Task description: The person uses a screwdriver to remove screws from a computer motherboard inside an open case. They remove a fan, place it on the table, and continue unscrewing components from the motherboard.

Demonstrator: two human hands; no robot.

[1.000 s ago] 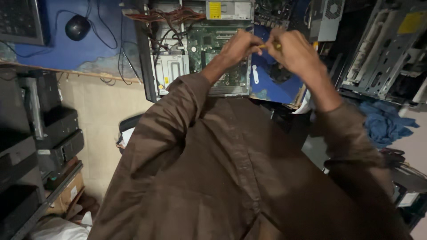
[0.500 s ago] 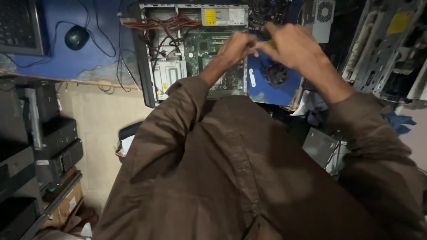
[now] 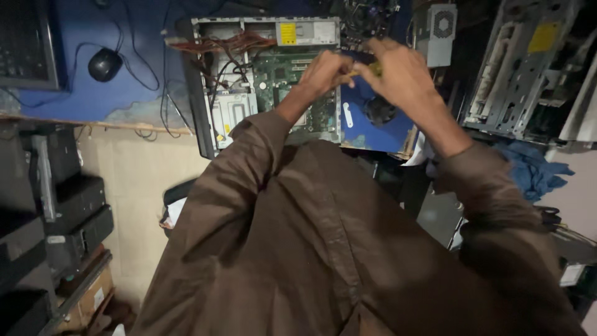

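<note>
1 head-worn camera looks steeply down, close over the desk.

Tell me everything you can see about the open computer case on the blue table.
The open computer case lies on its side on the blue table, its side panel off. It looks like grey metal. Inside are a green circuit board, a bundle of red and dark wires at upper left, and a silver box with a yellow label along the top. The left hand hovers over the board; whether it touches is unclear.
</note>
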